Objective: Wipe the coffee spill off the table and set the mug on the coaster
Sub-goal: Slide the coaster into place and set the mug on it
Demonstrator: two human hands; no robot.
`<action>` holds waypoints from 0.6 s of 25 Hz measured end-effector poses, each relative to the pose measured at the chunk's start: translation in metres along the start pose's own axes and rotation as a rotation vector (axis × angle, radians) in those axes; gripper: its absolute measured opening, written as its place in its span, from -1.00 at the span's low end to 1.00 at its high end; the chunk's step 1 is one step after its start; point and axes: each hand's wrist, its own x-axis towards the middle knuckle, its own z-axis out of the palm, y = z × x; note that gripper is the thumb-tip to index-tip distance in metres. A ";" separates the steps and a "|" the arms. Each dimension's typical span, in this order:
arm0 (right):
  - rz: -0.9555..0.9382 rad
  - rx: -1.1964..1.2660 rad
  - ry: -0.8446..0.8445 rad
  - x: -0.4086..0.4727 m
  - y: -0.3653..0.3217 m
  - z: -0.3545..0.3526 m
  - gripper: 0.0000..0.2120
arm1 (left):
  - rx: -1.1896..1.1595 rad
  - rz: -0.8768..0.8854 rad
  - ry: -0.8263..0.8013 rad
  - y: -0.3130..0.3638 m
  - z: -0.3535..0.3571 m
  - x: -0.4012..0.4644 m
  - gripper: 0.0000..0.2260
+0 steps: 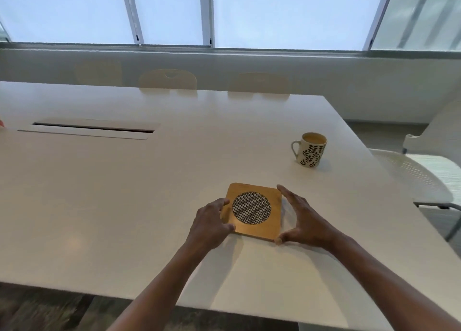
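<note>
We see a square coaster (252, 212) lying flat on the white worktop (124, 193), near the front edge. Our left hand (210, 222) holds its left side, with fingers curled on the edge. Our right hand (303, 221) has it in its grip on the right side, thumb at the near corner and fingers along the far one. The mug (310, 149) stands upright at about 1 o'clock from the coaster, well apart, with coffee inside. A white chair (421, 178) sits at 3 o'clock.
</note>
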 end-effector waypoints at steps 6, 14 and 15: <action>0.078 -0.004 -0.028 -0.015 0.036 -0.026 0.38 | -0.018 0.048 -0.050 0.024 0.030 0.002 -0.32; 0.111 -0.037 -0.101 -0.013 0.053 -0.038 0.42 | 0.079 0.157 -0.007 0.031 0.049 -0.005 -0.36; 0.111 -0.047 -0.107 -0.012 0.054 -0.038 0.42 | 0.108 0.177 0.017 0.031 0.049 -0.006 -0.37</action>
